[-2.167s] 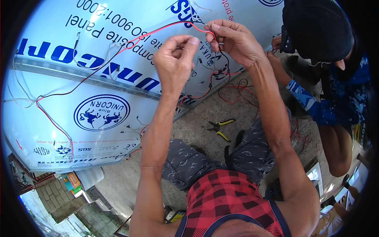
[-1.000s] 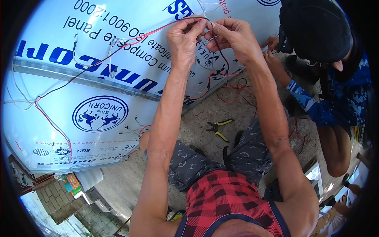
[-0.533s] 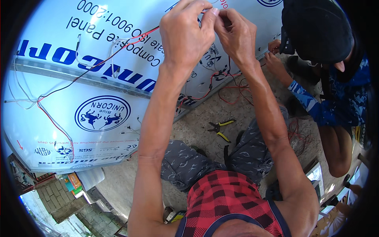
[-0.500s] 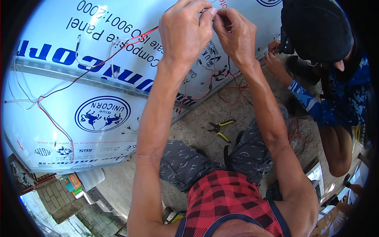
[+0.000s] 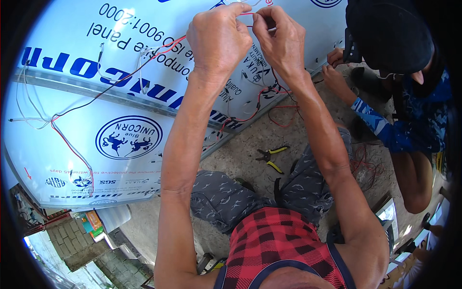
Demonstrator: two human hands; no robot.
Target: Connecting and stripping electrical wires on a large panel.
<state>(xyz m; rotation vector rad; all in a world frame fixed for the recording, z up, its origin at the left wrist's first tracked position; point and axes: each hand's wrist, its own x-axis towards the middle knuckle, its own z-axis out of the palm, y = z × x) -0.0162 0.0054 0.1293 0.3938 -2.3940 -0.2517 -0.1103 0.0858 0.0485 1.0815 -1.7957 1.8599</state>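
I see the left hand (image 5: 216,41) pinching the red wire (image 5: 246,13), and the right hand (image 5: 281,41) pinching it too. It shows between them, over the far part of the big pale panel (image 5: 29,144). Nearer, a tool (image 5: 272,158) with 2 yellow handles lies on the gray floor (image 5: 231,159). On the right, another person (image 5: 390,36) is by the panel's edge.

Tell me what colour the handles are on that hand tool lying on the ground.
The handles are mostly yellow, seen best in the head view.
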